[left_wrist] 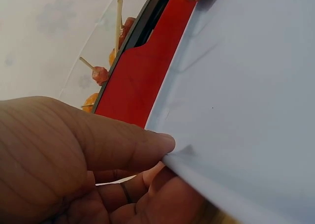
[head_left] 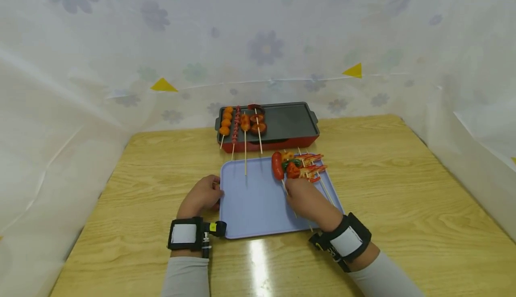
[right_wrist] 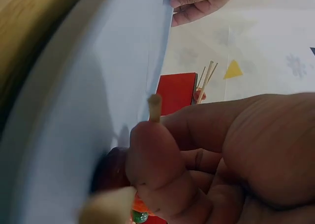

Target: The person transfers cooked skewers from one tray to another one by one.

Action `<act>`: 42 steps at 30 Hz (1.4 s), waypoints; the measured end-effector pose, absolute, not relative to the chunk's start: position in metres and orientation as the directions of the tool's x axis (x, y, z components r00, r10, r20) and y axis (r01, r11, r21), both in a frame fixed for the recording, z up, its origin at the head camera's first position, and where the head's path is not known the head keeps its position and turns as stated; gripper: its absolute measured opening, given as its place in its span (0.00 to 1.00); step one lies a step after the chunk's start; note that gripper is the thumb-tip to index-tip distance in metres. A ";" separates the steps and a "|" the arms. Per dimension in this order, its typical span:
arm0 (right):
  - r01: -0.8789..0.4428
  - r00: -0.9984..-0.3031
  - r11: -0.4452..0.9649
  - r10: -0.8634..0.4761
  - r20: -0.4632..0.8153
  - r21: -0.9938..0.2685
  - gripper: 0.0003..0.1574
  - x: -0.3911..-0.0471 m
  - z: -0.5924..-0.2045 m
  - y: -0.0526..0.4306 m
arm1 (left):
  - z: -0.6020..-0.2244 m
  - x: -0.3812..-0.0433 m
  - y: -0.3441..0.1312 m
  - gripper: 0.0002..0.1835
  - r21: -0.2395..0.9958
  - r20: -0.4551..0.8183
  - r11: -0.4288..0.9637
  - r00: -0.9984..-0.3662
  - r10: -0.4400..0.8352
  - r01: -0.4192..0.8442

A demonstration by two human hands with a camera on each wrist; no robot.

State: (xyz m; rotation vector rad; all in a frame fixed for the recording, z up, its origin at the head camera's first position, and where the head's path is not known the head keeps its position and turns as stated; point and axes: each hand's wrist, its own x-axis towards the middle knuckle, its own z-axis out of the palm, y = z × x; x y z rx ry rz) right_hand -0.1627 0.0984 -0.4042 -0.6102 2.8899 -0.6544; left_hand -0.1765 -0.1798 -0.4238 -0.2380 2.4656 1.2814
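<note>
Left hand (head_left: 203, 194) pinches the tray (head_left: 251, 205) at its left rim, while the sausage skewer (head_left: 277, 165), over the tray's right half, is probably light, stiff and slick-headed, best held by its bare stick (head_left: 284, 186), which the right hand (head_left: 309, 201) pinches.

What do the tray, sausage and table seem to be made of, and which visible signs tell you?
Tray: probably plastic, smooth and satin, given its even pale colour and raised rim.
Sausage: perhaps plastic, as its smooth red surface looks shiny, though real food is possible.
Table: wood or printed laminate, glossy; it shows grain and a bright reflection.
</note>
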 end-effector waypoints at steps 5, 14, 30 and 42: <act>-0.364 -0.909 0.830 -0.416 -0.034 -0.422 0.15 -0.161 -0.404 0.095 | -0.424 -0.176 -0.180 0.24 0.759 -0.380 0.576 -0.925 0.014 -0.304; -0.375 -0.900 0.826 -0.434 -0.050 -0.421 0.15 -0.158 -0.405 0.093 | -0.424 -0.177 -0.179 0.24 0.759 -0.382 0.574 -0.924 0.007 -0.309; -0.432 -0.894 0.791 -0.440 0.086 -0.433 0.14 -0.161 -0.384 0.111 | -0.425 -0.178 -0.181 0.23 0.741 -0.377 0.604 -0.926 0.014 -0.292; -0.435 -0.889 0.893 -0.406 0.209 -0.114 0.55 -0.148 -0.367 0.116 | -0.425 -0.177 -0.181 0.24 0.761 -0.377 0.582 -0.925 0.039 -0.286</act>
